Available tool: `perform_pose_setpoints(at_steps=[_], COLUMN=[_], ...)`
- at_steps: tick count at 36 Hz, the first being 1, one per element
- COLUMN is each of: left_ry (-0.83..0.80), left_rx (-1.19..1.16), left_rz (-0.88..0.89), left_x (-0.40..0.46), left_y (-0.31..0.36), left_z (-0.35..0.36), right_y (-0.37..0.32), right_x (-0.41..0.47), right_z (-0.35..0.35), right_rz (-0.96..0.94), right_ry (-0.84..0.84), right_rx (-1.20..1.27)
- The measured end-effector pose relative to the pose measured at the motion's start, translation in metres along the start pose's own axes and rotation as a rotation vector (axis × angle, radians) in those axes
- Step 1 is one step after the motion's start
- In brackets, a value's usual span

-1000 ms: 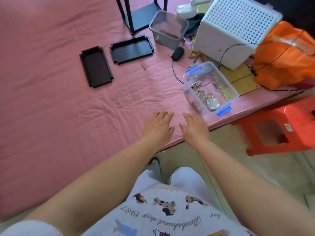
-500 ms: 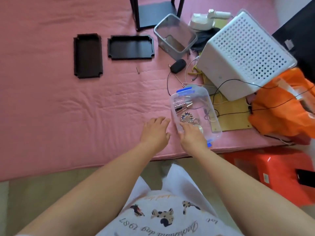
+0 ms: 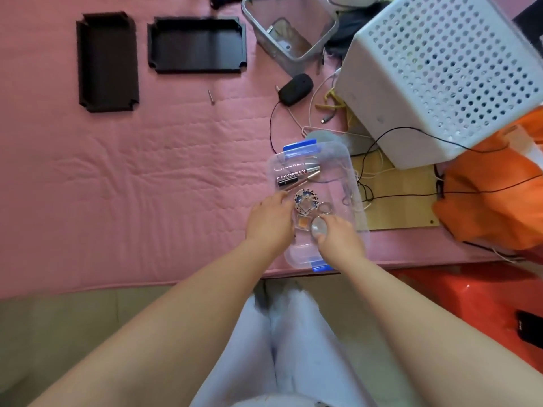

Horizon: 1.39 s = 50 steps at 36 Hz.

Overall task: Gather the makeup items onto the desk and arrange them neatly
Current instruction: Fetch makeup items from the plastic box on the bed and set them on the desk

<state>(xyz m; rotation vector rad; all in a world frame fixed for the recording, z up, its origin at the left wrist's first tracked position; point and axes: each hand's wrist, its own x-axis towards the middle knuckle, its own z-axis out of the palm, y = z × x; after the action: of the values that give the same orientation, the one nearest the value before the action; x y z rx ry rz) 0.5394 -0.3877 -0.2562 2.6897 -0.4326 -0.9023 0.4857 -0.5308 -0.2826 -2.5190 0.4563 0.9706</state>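
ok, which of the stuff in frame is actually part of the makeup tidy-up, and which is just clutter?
Job:
- clear lidded box under both hands
- Colorkey tubes inside it
- round jewelled compact inside it
- left hand, right hand

Clutter:
- two black trays
- black mouse
- white perforated basket
- orange bag
- loose cables

My left hand point(image 3: 271, 220) and right hand point(image 3: 338, 236) are both bare: no rings, no watch, no bracelet on either wrist. Behind the fingers, my forearms point(image 3: 188, 315) run back uncovered, with no sleeve reaching them anywhere in view. Well back from my fingertips, between the two arms, I wear pale, whitish trousers point(image 3: 282, 348) (a soft fold runs down the middle where the legs meet). Their cloth is plain and unpatterned where it shows.
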Motion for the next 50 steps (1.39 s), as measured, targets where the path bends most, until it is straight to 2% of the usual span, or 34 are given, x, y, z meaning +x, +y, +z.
perform_pose_setpoints(at_steps=[7, 13, 22, 31, 42, 50], left_ry=[-0.075, -0.11, -0.164, -0.107, -0.104, -0.115], left_rx=[-0.005, -0.077, -0.094, 0.012, 0.008, 0.034], left_rz=[0.021, -0.038, -0.09, -0.016, -0.034, -0.078], left_x=[0.043, 0.069, 0.106, 0.14, 0.156, 0.168], left_y=[0.003, 0.007, 0.011, 0.005, 0.005, 0.007], left_z=[0.032, 0.067, 0.121, 0.145, 0.169, 0.169], right_y=[0.029, 0.046, 0.065, 0.056, 0.062, 0.067], right_x=[0.036, 0.068, 0.098, 0.118, 0.137, 0.138], right_z=[0.021, 0.042, 0.076, 0.1, 0.117, 0.111], right_rz=[0.063, 0.091, 0.055, 0.088, 0.058, -0.001], right_ry=[-0.028, -0.033, -0.123, -0.103, -0.003, -0.044], right_rx=[0.053, 0.075, -0.077, -0.285, -0.254, -0.259])
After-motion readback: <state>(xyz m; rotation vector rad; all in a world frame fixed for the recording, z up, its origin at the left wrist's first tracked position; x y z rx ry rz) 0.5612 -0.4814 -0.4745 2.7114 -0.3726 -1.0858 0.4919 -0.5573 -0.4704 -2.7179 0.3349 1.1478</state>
